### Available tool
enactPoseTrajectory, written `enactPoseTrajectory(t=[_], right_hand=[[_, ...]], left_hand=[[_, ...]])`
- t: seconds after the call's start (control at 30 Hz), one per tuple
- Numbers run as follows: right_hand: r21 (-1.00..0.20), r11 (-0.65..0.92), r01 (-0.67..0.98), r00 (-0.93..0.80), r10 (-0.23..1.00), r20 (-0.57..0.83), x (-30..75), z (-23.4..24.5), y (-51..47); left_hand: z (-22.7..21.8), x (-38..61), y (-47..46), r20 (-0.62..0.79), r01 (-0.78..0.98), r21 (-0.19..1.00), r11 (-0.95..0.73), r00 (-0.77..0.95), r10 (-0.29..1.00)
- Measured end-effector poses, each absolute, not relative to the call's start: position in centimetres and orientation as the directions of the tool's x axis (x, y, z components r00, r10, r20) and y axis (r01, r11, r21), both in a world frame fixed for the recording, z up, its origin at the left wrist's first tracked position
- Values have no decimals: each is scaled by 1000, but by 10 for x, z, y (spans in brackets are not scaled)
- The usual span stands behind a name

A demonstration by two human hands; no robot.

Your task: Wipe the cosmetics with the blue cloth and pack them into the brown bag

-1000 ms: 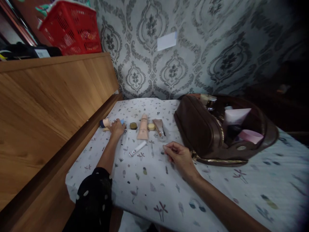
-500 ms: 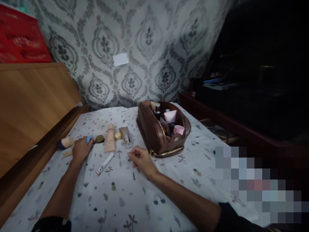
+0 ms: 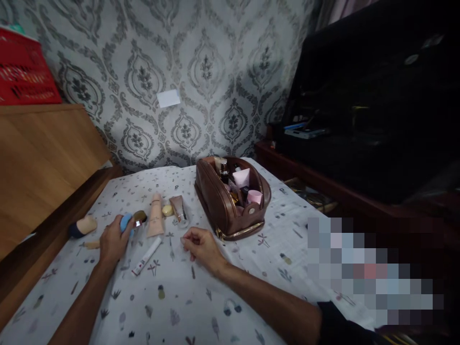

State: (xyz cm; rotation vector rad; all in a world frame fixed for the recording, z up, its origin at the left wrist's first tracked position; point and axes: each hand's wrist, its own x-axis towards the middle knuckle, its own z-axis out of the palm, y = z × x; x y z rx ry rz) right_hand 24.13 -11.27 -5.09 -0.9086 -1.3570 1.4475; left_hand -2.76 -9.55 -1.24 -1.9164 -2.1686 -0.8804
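My left hand (image 3: 113, 242) is closed around a rounded light-blue item (image 3: 125, 223) whose kind I cannot make out. Just past its fingers lies a round olive-brown piece (image 3: 140, 216). My right hand (image 3: 201, 249) hovers in front of the bag with its fingers curled and thumb against the forefinger; nothing shows in it. Between the hands lie a peach tube (image 3: 155, 215), a small cream-yellow round jar (image 3: 167, 210), a taupe tube with a silver cap (image 3: 179, 211) and a slim white tube (image 3: 146, 257). The brown cosmetic bag (image 3: 215, 199) stands unzipped, filled with cosmetics, including a pink tube (image 3: 241, 178).
A beige-and-navy item (image 3: 83, 226) and a thin tan stick (image 3: 91, 245) lie by the left wooden edge. A printed white cloth (image 3: 194, 306) covers the surface. Wooden furniture (image 3: 46, 148) with a red box (image 3: 27, 69) borders the left; a large dark object (image 3: 359, 120) stands at right.
My left hand has drawn back slightly with the blue item, now held higher between thumb and fingers. My right hand keeps its pose near the bag. The camera view has turned a little right.
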Motion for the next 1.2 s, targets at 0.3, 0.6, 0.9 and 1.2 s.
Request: enactPoseTrajectory(t=[0.3, 0.6, 0.9, 1.2], right_hand=[[-985, 117, -127, -358, 921, 156, 242, -47, -120], [-973, 119, -200, -403, 895, 192, 243, -43, -123], [-985, 89, -145, -358, 924, 136, 244, -45, -122], [-990, 87, -113, -339, 933, 121, 248, -45, -122]], left_hand=[[-10, 36, -116, 584, 877, 295, -380, 150, 798], [-17, 60, -130, 586, 741, 347, -575, 308, 750], [-9, 61, -136, 660, 655, 81, -751, 529, 533], [-7, 48, -132, 539, 737, -82, -671, 599, 592]])
